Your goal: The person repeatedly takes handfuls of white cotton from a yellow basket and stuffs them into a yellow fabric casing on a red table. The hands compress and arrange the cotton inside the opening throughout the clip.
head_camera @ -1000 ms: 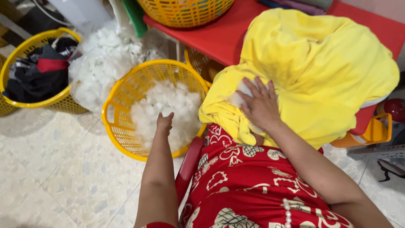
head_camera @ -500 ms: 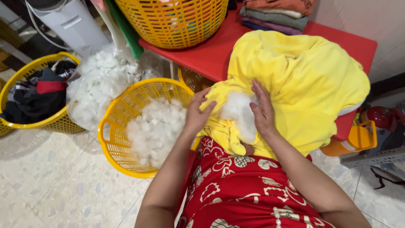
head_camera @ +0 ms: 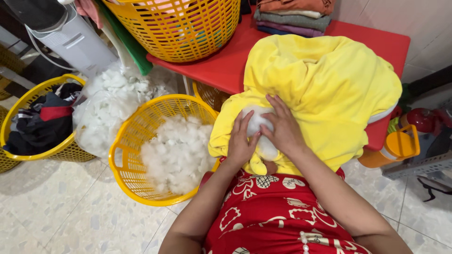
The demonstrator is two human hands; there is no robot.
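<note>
A big yellow plush cover (head_camera: pixel 325 89) lies over my lap and the red table (head_camera: pixel 226 70). A wad of white stuffing (head_camera: pixel 258 123) sits at its opening. My left hand (head_camera: pixel 241 143) presses on the wad from the left, and my right hand (head_camera: pixel 282 129) holds it from the right with fingers spread. To my left on the floor stands a yellow basket (head_camera: pixel 127 141) holding loose white stuffing (head_camera: pixel 176 153).
A clear bag of white stuffing (head_camera: pixel 106 106) leans between the baskets. Another yellow basket (head_camera: pixel 28 99) with dark clothes stands at far left. A large yellow basket (head_camera: pixel 183 28) and folded clothes (head_camera: pixel 294 16) sit on the table. An orange jug (head_camera: pixel 393 148) stands at right.
My left hand came out of the floor basket with stuffing and joined the right hand at the cover's opening. The camera view shifted closer to the table.
</note>
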